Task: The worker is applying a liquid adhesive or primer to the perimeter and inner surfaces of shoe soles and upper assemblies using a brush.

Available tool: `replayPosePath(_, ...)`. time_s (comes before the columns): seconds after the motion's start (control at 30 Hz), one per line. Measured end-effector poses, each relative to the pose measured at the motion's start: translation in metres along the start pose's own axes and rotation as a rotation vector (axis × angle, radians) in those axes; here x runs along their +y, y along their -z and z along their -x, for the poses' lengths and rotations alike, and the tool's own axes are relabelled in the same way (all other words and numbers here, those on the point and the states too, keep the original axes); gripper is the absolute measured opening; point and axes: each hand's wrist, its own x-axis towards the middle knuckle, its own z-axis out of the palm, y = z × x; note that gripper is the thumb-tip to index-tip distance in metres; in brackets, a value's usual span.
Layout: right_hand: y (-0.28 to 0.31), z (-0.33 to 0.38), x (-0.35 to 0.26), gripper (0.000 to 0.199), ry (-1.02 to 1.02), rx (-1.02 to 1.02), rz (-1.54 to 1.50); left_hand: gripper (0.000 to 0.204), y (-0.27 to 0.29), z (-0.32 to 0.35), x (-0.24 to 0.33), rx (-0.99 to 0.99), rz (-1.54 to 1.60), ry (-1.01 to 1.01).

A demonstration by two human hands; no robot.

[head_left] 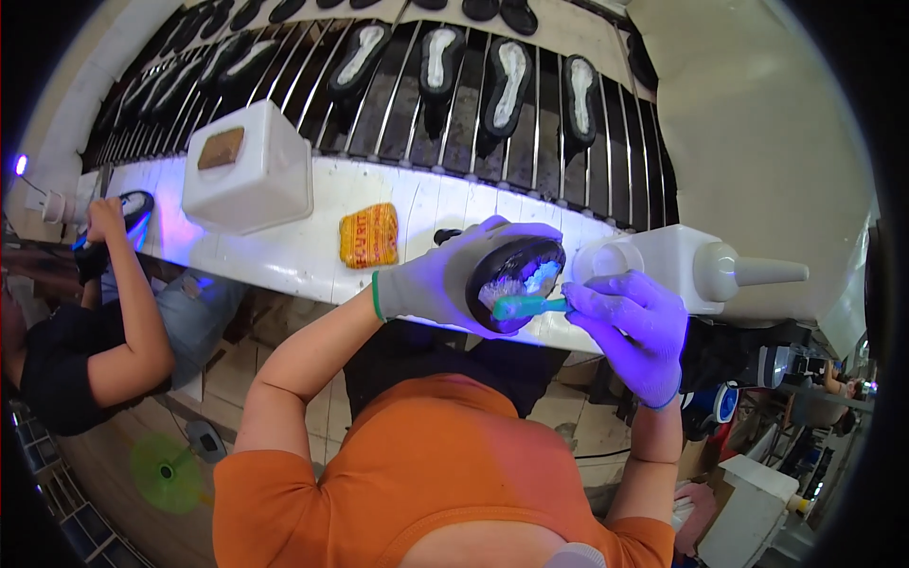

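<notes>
My left hand (445,275), in a pale glove, grips a black shoe sole (516,279) tilted toward me over the white bench edge (303,256). Wet patches inside the sole glow bluish under violet light. My right hand (634,331), gloved too, pinches a small teal brush (525,305) whose head lies on the lower part of the sole. A white jug with a cone spout (701,270) stands just right of both hands.
A white box with a brown pad (248,166) and a yellow packet (369,235) sit on the bench. Behind runs a metal-rod conveyor (417,95) carrying several black soles. At left another person's hand (104,222) works on a sole.
</notes>
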Motion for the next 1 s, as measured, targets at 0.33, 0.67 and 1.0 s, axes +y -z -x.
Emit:
replayPosePath(0.33,0.027,-0.045,0.036,0.018,0.073,0.035,0.258,0.068,0.057,-0.068,-0.035,-0.474,-0.001,0.114)
replayPosePath(0.67,0.034,-0.039,0.064,0.016,-0.042,-0.24,0.129,0.063,0.079,-0.094,-0.114,-0.509,0.205,0.023)
replayPosePath(1.0,-0.025,0.1,0.081,0.014,-0.774,0.256,0.462,0.067,0.064,-0.021,-0.137,0.311,0.505,0.18)
